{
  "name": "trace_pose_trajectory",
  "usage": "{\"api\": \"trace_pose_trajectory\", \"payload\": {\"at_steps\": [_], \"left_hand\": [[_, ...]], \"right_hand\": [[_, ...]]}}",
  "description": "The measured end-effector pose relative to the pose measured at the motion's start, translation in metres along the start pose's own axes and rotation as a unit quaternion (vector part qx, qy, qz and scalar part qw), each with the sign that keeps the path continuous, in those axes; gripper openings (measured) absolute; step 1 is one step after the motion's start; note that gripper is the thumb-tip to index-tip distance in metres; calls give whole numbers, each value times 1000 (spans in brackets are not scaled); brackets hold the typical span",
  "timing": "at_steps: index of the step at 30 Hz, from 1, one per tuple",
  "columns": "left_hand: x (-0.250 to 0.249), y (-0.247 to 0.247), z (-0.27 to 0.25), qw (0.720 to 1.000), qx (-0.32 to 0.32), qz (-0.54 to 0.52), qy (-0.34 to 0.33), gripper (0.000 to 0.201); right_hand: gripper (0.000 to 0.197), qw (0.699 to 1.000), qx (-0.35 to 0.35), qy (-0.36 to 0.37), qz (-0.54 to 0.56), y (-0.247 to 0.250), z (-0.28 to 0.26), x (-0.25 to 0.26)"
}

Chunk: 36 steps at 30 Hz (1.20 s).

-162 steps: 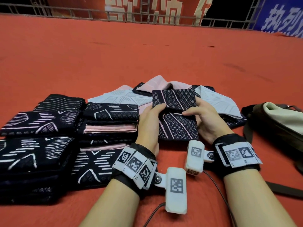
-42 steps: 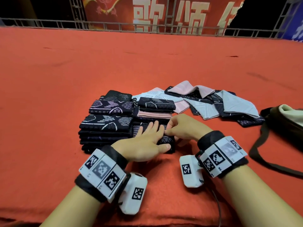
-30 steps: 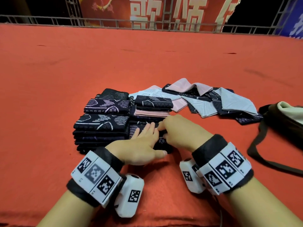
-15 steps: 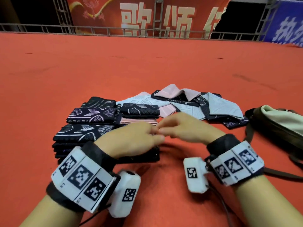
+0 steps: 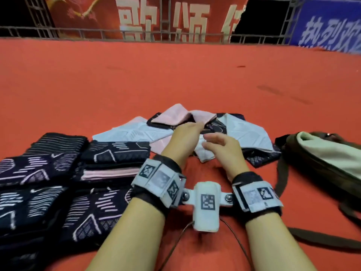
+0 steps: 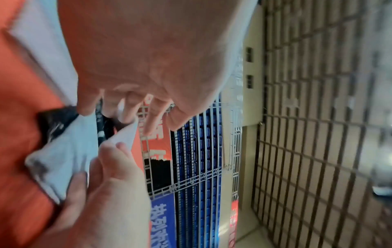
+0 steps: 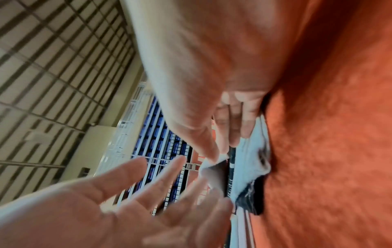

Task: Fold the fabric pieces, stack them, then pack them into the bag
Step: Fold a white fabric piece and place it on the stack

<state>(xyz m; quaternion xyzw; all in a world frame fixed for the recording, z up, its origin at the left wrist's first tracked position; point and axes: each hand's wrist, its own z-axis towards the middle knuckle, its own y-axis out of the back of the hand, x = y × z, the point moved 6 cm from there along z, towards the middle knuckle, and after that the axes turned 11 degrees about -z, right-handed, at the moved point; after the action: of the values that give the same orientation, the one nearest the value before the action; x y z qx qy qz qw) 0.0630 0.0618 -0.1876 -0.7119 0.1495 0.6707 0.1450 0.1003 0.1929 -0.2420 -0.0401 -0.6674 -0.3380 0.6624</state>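
Head view alone shows bag [image 5: 322,153]; wrist views show left hand [image 6: 148,58] and right hand [image 7: 106,209] loose-fingered at cloth [image 6: 63,159].

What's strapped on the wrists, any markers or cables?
Bare forearms, no sleeves. The left hand and right hand each have a black wrist strap wrapped by a white band of square black-and-white tags. White boxy camera pods, also tagged, bolt on between the wrists; thin dark cables trail back.
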Motion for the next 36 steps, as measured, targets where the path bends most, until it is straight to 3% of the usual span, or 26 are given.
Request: {"api": "trace_pose_trajectory", "payload": {"at_steps": [3, 6, 8, 11, 13, 16, 19, 23, 26, 28, 32, 34, 36], "left_hand": [[32, -1, 2, 984, 2, -146, 97, 11], [44, 8, 5, 955, -37, -268, 118, 7], [47, 8, 6, 945, -28, -303, 122, 7], [50, -2, 2, 950, 10, -280, 137, 12], [51, 1, 4, 950, -11, -288, 122, 11], [41, 17, 4, 947, -85, -307, 47, 11], [35, 31, -1, 921, -151, -359, -13, 13], [35, 29, -7, 866, -138, -480, 29, 12], [33, 17, -15, 849, -97, -517, 53, 16], [35, 15, -15, 856, -93, -504, 66, 22], [42, 22, -7, 896, -90, -428, 81, 37], [43, 18, -7, 920, -34, -377, 103, 48], [43, 13, -13, 924, 11, -359, 131, 45]], "right_hand": [[18, 994, -18, -40, 102, 4, 3, -5], [19, 990, -26, -60, 129, 3, 4, -7], [19, 987, -28, -58, 147, 2, 2, -3], [18, 986, -30, -51, 154, 1, -2, 2], [18, 979, -41, -44, 197, 3, -4, 8], [13, 956, -90, -47, 275, 14, -6, 12], [10, 955, -111, -74, 265, 16, -6, 9], [49, 964, -10, -148, 219, -3, -8, 7], [45, 962, 47, -160, 217, -12, -13, 7], [38, 959, 32, -155, 234, -11, -13, 6], [55, 950, 17, -142, 279, -6, -13, 7], [58, 943, 35, -121, 309, -5, -12, 11], [61, 935, 44, -105, 335, -4, -13, 15]]}}
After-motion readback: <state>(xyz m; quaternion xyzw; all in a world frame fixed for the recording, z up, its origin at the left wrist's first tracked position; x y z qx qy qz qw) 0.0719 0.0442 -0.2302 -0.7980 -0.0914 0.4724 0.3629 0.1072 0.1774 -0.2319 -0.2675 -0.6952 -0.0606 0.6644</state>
